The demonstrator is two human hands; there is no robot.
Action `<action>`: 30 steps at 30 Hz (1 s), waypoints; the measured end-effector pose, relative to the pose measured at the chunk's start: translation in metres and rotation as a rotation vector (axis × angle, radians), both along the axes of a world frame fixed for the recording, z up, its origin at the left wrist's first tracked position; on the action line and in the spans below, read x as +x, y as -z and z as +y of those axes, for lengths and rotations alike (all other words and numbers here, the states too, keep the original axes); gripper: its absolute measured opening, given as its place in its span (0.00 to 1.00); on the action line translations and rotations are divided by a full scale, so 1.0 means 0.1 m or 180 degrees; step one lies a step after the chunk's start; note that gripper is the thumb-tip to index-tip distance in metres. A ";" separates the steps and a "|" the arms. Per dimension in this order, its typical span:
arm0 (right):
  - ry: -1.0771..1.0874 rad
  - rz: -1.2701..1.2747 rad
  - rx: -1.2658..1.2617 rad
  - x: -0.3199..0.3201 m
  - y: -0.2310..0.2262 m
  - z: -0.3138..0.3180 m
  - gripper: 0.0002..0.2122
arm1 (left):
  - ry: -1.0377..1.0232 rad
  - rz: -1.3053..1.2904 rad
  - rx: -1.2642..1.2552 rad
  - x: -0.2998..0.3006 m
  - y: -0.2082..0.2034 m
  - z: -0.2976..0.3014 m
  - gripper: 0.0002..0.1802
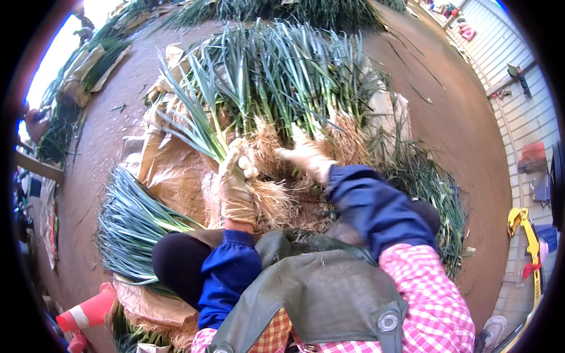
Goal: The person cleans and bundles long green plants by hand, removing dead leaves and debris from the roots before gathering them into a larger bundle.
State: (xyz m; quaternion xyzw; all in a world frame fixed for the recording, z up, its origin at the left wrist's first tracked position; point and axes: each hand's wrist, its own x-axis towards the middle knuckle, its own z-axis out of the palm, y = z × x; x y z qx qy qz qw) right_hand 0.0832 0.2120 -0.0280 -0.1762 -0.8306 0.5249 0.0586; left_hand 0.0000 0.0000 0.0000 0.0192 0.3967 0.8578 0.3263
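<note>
My left hand (pixel 236 188), in a pale work glove, is closed round a small bunch of spring onions (pixel 216 138). Their green leaves slant up to the left, and shaggy brown roots hang below the fist. To its right, my gloved right hand (pixel 313 159) reaches to the root end of a large heap of spring onions (pixel 282 70). Its thumb stands out to the left, apart from the fingers, which touch the white stalks; the fingertips are partly hidden among them. Tangled roots (pixel 348 138) lie just right of that hand.
More spring onions (pixel 132 223) lie by my left knee, over brown paper sacking (pixel 176 167). Loose green leaves (pixel 432 188) are piled at my right. A red-and-white cone (pixel 88 312) lies at lower left, a yellow metal bar (pixel 532 247) at right. Further heaps (pixel 318 13) lie at the back.
</note>
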 end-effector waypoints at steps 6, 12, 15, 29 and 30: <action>0.1804 -0.1877 0.0925 -0.74 0.39 -0.86 0.60 | -0.0166 -0.0689 0.0112 0.17 0.04 -0.03 0.23; 0.2035 -0.1979 0.0559 -0.93 0.80 -0.88 0.55 | -0.0268 -0.0712 0.0106 0.06 0.21 -0.08 0.22; 0.1978 -0.1284 -0.0345 -0.87 0.81 -0.78 0.41 | -0.0250 -0.0818 0.0166 0.04 0.23 -0.09 0.21; 0.1294 0.1873 -0.2603 0.39 -1.52 0.39 0.22 | -0.0020 -0.1112 0.0672 0.27 0.09 0.12 0.09; 0.1332 0.1913 -0.2456 0.52 -1.58 0.38 0.22 | 0.0091 -0.1175 0.0711 0.29 0.14 0.13 0.10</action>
